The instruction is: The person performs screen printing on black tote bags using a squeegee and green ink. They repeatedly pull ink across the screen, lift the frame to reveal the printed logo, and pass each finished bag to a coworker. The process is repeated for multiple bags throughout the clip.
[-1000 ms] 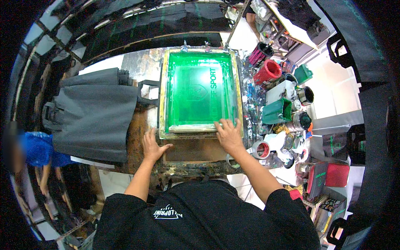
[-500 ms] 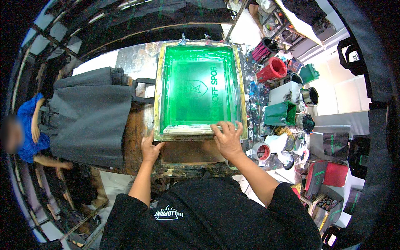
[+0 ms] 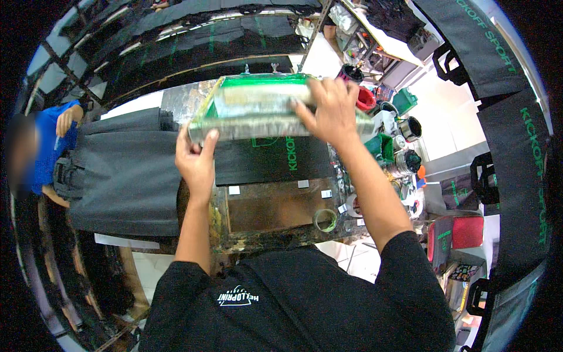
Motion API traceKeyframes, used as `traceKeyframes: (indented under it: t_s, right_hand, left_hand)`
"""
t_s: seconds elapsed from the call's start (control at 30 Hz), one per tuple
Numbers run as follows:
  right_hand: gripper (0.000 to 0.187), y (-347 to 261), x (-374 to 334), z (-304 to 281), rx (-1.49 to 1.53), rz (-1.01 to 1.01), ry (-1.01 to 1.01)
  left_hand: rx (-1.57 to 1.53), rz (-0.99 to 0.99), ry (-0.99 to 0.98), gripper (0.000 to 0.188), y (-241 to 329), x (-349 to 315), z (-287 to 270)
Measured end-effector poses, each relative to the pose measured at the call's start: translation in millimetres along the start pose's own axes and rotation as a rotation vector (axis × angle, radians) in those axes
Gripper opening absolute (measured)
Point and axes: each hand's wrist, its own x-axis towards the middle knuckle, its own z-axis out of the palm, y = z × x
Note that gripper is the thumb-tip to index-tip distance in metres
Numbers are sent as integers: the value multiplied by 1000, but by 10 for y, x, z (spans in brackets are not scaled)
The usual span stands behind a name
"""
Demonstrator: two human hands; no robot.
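Observation:
A printing screen in a wooden frame (image 3: 252,129) is tilted up, its near edge raised and its far edge at the clamps. My left hand (image 3: 196,161) is closed on its near left corner, thumb on the front. Inside the screen lies a pale bar, apparently a squeegee (image 3: 264,94), blurred by motion. My right hand (image 3: 334,114) is closed around the bar's right end, above the frame's right side. Under the screen shows black fabric (image 3: 246,164) with a green print, lying on the table. Much of the green mesh is hidden by the frame's near rail.
Stacked black fabric bags (image 3: 129,170) lie at left, beside a person in blue (image 3: 50,146). A tape roll (image 3: 324,220) sits on the table's near edge. Ink containers, among them a red tub (image 3: 365,98), stand at right. Printed black bags (image 3: 528,141) hang far right.
The screen's near edge has swung up, uncovering printed black fabric below. My right hand and the squeegee have moved away from me. The person in blue has raised a hand.

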Motion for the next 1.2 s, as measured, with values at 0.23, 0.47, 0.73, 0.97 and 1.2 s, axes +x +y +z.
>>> traceKeyframes:
  t_s: [0.23, 0.47, 0.73, 0.97, 1.2]
  right_hand:
    - [63, 210, 658, 61, 5, 6, 69]
    - [62, 310, 903, 77, 1, 15, 72]
    - [67, 333, 928, 82, 45, 52, 57]
    - [61, 284, 990, 32, 21, 50, 13]
    - [59, 275, 792, 41, 39, 45, 28]
  left_hand:
    - [334, 88, -61, 113, -666, 52, 189]
    - [1122, -376, -335, 115, -1843, -860, -231]
    - [842, -306, -379, 57, -1697, -590, -142]
    - [594, 62, -376, 33, -1065, 250, 58]
    - [259, -244, -166, 54, 599, 1081, -1139]
